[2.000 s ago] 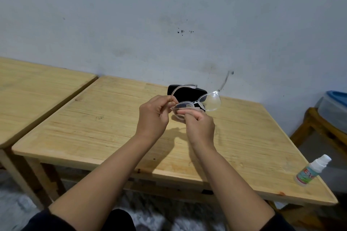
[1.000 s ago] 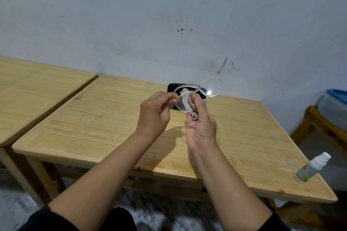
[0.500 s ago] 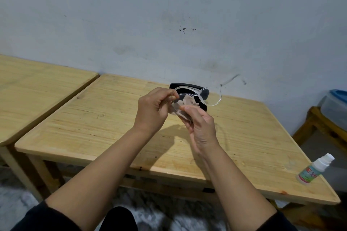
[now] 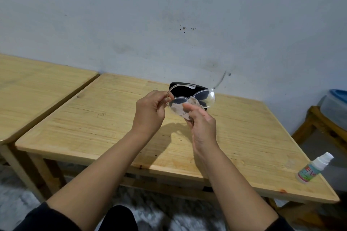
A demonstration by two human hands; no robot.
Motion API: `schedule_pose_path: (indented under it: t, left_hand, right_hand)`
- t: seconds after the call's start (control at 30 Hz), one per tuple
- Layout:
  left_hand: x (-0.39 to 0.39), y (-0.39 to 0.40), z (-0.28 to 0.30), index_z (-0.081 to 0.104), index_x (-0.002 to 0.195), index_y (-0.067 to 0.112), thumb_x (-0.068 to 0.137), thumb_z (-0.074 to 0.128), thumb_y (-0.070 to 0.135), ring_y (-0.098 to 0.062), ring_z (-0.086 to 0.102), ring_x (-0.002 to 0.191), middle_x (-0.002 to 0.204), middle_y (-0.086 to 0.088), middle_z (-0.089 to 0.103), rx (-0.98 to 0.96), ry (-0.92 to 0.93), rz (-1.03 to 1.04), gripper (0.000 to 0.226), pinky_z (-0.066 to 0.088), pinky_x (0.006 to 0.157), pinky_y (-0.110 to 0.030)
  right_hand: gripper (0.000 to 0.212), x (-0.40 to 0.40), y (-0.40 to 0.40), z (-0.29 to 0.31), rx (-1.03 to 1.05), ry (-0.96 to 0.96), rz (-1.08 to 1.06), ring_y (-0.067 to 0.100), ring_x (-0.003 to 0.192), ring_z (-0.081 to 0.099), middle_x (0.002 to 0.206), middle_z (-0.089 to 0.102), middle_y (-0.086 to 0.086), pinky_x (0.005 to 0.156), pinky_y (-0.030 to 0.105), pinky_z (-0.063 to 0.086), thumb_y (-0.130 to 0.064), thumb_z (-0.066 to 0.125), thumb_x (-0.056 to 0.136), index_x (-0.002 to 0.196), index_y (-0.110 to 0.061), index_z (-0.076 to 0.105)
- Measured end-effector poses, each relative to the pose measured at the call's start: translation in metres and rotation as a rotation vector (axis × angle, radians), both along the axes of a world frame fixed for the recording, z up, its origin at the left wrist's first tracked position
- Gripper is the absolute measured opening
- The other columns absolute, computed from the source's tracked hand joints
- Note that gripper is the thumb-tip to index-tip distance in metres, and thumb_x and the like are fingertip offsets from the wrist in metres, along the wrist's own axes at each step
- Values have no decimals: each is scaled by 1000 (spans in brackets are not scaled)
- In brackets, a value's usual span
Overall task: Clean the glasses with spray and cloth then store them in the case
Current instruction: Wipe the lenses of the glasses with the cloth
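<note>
Clear-framed glasses (image 4: 205,98) are held above the wooden table (image 4: 112,118). My left hand (image 4: 150,112) pinches the frame at its left hinge. My right hand (image 4: 201,124) pinches a small grey-beige cloth (image 4: 193,104) against the left lens, thumb on the near side. One temple arm sticks up to the right, the other arcs over the black glasses case (image 4: 180,90), which lies behind the hands and is partly hidden. A small white spray bottle (image 4: 311,169) with a coloured label stands near the table's front right corner.
A second wooden table (image 4: 28,88) stands to the left with a narrow gap between. A grey wall runs behind. At the right a plastic tub with a blue lid (image 4: 336,105) sits on a low wooden stand (image 4: 319,127).
The glasses have turned in my hands, so the right lens now sits flatter and farther right. My right hand has kept rubbing the cloth over the left lens. The view shifted slightly.
</note>
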State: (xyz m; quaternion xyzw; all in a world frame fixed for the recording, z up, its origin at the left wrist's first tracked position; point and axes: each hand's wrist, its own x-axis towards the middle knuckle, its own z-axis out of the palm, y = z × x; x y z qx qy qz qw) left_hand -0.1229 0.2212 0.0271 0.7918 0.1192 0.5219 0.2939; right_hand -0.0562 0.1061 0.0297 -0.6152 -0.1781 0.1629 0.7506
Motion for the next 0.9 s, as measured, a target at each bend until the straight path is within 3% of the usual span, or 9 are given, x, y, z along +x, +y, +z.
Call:
schedule_pose_path:
  t: [0.1, 0.2, 0.27, 0.33, 0.43, 0.6, 0.7, 0.8, 0.9]
  left_hand:
    - [0, 4, -4, 69, 82, 12, 84, 54, -3, -3, 53, 69, 73, 10, 57, 21, 52, 42, 20, 36, 62, -2]
    - [-1, 3, -12, 68, 82, 13, 83, 54, -4, -3, 54, 70, 75, 9, 59, 22, 86, 36, 22, 37, 61, -2]
    - [0, 1, -15, 69, 83, 12, 83, 52, -2, -4, 55, 70, 76, 8, 60, 9, 84, 22, 22, 39, 62, -3]
    - [0, 1, -17, 69, 82, 11, 82, 52, -2, -4, 56, 70, 76, 8, 60, -11, 78, 16, 22, 39, 62, -2]
    - [0, 2, -17, 69, 82, 10, 83, 53, -4, -3, 56, 70, 76, 8, 60, -11, 83, 18, 21, 38, 63, 0]
    - [-1, 4, -21, 69, 82, 9, 83, 54, -1, 0, 52, 69, 74, 8, 59, 4, 92, 31, 18, 38, 63, -2]
    - [-2, 5, -24, 69, 82, 9, 82, 56, -5, 0, 53, 71, 76, 1, 65, 5, 113, 37, 19, 38, 64, 0]
    - [-5, 0, -27, 69, 87, 8, 77, 56, -13, 4, 54, 70, 80, -4, 68, 23, 143, -9, 27, 38, 65, 1]
    - [-3, -7, -28, 70, 94, 11, 75, 56, -11, -6, 60, 72, 84, -4, 69, 48, 154, -36, 32, 42, 68, -3]
  right_hand:
    - [39, 1, -1, -1, -184, -70, 9, 15, 103, 61, 118, 64, -5, 88, 32, 51, -1, 43, 89, 81, -27, 71]
    - [42, 0, -3, 1, -238, -163, 44, 9, 85, 60, 114, 61, -7, 65, 19, 48, 4, 40, 88, 95, -31, 62]
    - [44, 1, -3, 0, -298, -247, 50, 6, 72, 55, 112, 55, -12, 57, 20, 45, 2, 40, 89, 109, -35, 50]
    - [37, 3, -3, -3, -351, -292, 22, 4, 68, 51, 102, 51, -15, 57, 25, 43, -3, 41, 92, 116, -31, 39]
    - [21, 6, -2, -9, -411, -313, -12, 8, 68, 51, 87, 52, -8, 59, 30, 41, -12, 45, 95, 111, -23, 37]
    - [11, 6, 2, -19, -370, -279, -50, 17, 87, 60, 99, 63, 0, 65, 27, 47, -16, 52, 93, 102, -23, 54]
    - [16, 3, 3, -21, -217, -129, -9, 20, 91, 66, 95, 69, 2, 80, 38, 54, -13, 61, 88, 87, -29, 63]
    - [21, -1, 4, -20, -157, -75, 14, 15, 88, 67, 89, 72, -3, 80, 33, 54, -10, 67, 84, 82, -31, 68]
    - [26, -3, 7, -21, -134, -52, -37, 17, 93, 68, 93, 73, -2, 80, 29, 54, -7, 69, 81, 86, -32, 71]
